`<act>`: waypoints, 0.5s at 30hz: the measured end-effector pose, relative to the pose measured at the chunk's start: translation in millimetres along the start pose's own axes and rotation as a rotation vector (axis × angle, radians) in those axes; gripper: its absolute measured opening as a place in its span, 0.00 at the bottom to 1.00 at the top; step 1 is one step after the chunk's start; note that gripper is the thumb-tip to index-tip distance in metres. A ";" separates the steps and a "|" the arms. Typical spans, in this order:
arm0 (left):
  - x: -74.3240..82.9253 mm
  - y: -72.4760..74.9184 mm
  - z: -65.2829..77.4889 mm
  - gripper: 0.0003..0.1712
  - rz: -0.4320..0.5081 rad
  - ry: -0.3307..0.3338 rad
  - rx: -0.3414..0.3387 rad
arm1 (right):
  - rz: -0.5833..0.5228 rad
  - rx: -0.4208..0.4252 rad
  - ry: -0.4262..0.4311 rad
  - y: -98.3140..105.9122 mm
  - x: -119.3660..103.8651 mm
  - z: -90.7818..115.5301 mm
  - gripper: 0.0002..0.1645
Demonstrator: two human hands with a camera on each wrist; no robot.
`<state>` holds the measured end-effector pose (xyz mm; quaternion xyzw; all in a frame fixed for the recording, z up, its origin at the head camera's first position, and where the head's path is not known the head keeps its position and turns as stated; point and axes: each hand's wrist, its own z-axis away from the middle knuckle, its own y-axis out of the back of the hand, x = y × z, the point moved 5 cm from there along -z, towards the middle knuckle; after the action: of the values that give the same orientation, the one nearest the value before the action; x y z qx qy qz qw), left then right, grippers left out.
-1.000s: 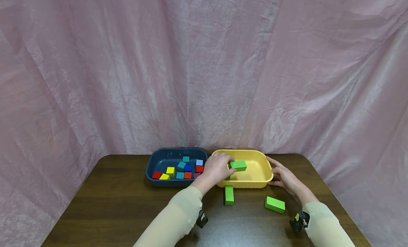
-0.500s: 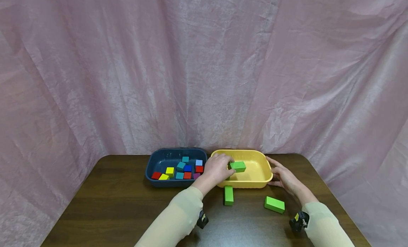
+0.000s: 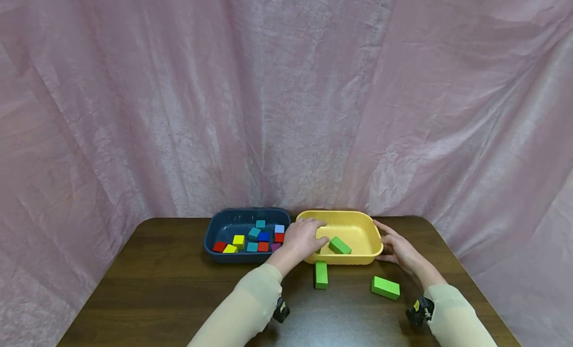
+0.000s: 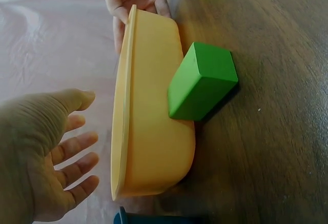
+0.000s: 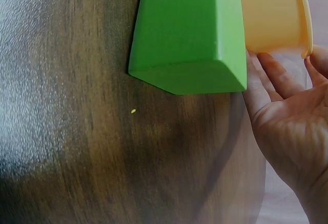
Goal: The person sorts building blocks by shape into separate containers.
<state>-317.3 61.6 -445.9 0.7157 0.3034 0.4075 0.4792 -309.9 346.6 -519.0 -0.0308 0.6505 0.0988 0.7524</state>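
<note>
My left hand (image 3: 304,238) hovers over the left end of the yellow tray (image 3: 346,260), thumb and fingers spread with nothing between them, as the left wrist view also shows. A green block (image 3: 340,245) lies slantwise on the tray floor, just right of the thumb. Another bit of green peeks out below that hand, mostly hidden. At the tray's right end, my right hand (image 3: 400,250) touches the outer wall and rim with extended, relaxed fingers. One green block (image 3: 321,275) sits against the tray's near wall. A second green block (image 3: 385,288) rests on the table nearer the right wrist.
Left of the yellow tray stands a dark blue tray (image 3: 210,237) holding several small cubes in red, yellow, teal, blue and purple. Both trays are near the back edge of the brown wooden table (image 3: 179,292). A pink curtain (image 3: 286,98) hangs right behind.
My left hand has let go of the green block, which has dropped to the yellow tray's floor and turned. The fingers have spread apart. My right hand stays at the tray's end.
</note>
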 end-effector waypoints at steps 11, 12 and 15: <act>-2.6 5.7 0.1 0.27 -0.005 0.004 0.030 | 0.002 -0.007 0.001 1.1 0.2 -1.3 0.41; -2.0 6.6 0.4 0.27 -0.004 0.002 0.031 | 0.003 -0.009 0.001 1.1 0.1 -1.4 0.41; 1.0 9.4 2.2 0.27 0.008 -0.010 0.028 | 0.002 -0.009 -0.001 0.7 -0.5 -1.7 0.41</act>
<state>-314.5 58.1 -437.3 0.7255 0.3038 0.4017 0.4690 -311.7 346.9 -518.7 -0.0334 0.6498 0.1027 0.7524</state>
